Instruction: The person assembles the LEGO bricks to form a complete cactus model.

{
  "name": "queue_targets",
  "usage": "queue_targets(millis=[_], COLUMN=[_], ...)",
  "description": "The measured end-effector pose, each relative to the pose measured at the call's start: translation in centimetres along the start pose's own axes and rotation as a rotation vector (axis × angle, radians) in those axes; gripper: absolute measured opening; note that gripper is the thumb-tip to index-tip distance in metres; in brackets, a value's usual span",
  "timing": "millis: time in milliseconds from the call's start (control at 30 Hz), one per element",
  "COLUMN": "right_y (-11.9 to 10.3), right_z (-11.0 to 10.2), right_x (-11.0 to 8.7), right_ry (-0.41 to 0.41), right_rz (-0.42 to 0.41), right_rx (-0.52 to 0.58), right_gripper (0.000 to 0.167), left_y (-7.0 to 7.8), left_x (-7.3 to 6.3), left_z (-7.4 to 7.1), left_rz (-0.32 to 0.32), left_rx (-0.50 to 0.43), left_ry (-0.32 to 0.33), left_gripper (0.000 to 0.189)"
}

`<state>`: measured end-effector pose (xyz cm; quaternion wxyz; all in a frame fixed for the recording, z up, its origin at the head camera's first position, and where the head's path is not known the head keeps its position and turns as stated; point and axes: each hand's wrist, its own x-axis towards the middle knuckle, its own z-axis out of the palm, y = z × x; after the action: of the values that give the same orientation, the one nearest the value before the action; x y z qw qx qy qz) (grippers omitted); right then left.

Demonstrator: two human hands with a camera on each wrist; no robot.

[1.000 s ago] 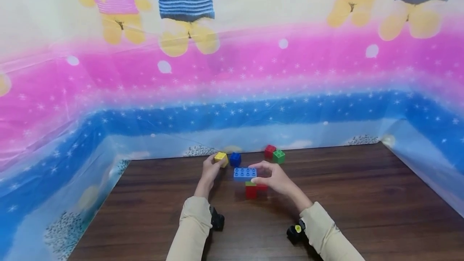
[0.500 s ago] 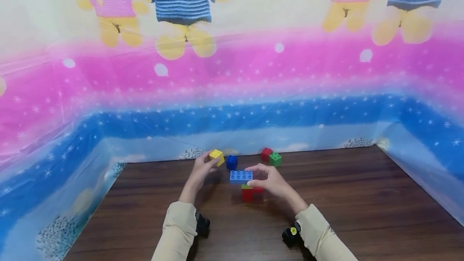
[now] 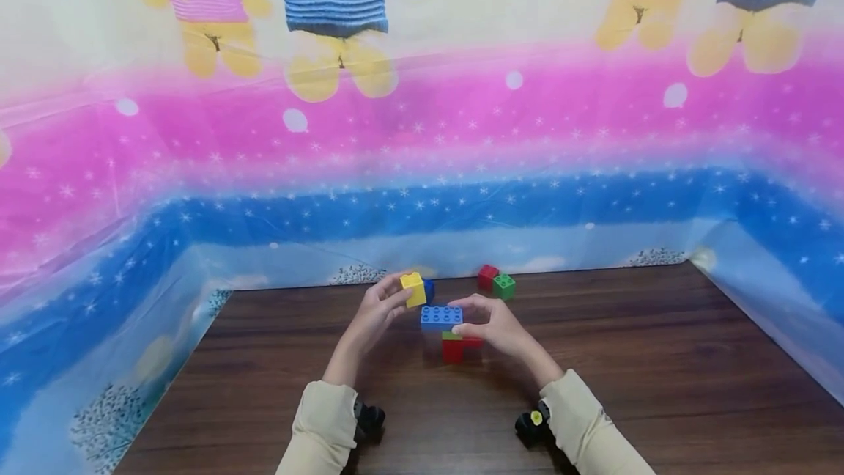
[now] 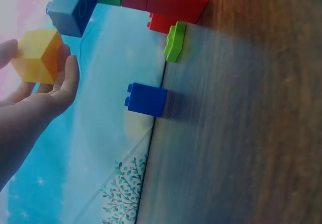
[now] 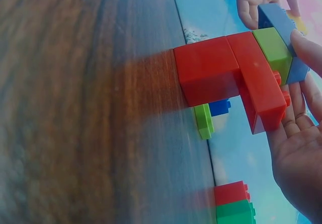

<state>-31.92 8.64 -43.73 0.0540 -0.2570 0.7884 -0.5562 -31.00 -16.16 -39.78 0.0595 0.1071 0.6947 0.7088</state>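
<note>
My left hand (image 3: 371,317) pinches a yellow toy block (image 3: 413,289) between thumb and fingers, raised off the table. In the left wrist view the yellow block (image 4: 39,58) hangs apart from the light blue brick. That light blue eight-stud brick (image 3: 440,316) tops a small stack, and my right hand (image 3: 497,327) holds it by its right end. Beneath it, the right wrist view has a green block (image 5: 274,52), a long red brick (image 5: 256,73) jutting to one side, and a red block (image 5: 206,70) at the bottom, on the table.
A dark blue block (image 4: 147,99) stands behind the stack, partly hidden by the yellow block in the head view. Nearby lies a thin lime-green brick (image 4: 175,42). A red block (image 3: 487,276) and a green block (image 3: 504,285) sit by the wooden table's (image 3: 626,358) back edge.
The left hand has lifted the yellow block and carried it right, closer to the light blue brick and in front of the dark blue block. The right hand keeps its hold on the stack.
</note>
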Motion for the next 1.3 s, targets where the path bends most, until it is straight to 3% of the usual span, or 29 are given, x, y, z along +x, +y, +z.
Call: queue_targets(millis=[333,533,900,1300], right_y=[0.1,0.3,0.2,0.3], right_z=[0.0,0.0,-0.1,-0.1], right_x=[0.2,0.2,-0.1,-0.1], right_ry=[0.009,0.006,0.001,-0.002], right_rz=[0.002,-0.004,-0.030,-0.045], right_rx=[-0.016,-0.006,0.005,-0.006], right_gripper=[0.044,0.043,0.045,0.047], left_y=[0.0,0.1,-0.2,-0.1], left_x=[-0.7,-0.8,-1.1,-1.3], left_z=[0.4,0.5,0.6,0.3], left_rz=[0.015,0.015,0.066,0.102], left_rx=[-0.050,-0.025,0.008,0.093], left_ry=[-0.046,-0.052,-0.136,-0.178], left_gripper=[0.051,0.050,0.050,0.050])
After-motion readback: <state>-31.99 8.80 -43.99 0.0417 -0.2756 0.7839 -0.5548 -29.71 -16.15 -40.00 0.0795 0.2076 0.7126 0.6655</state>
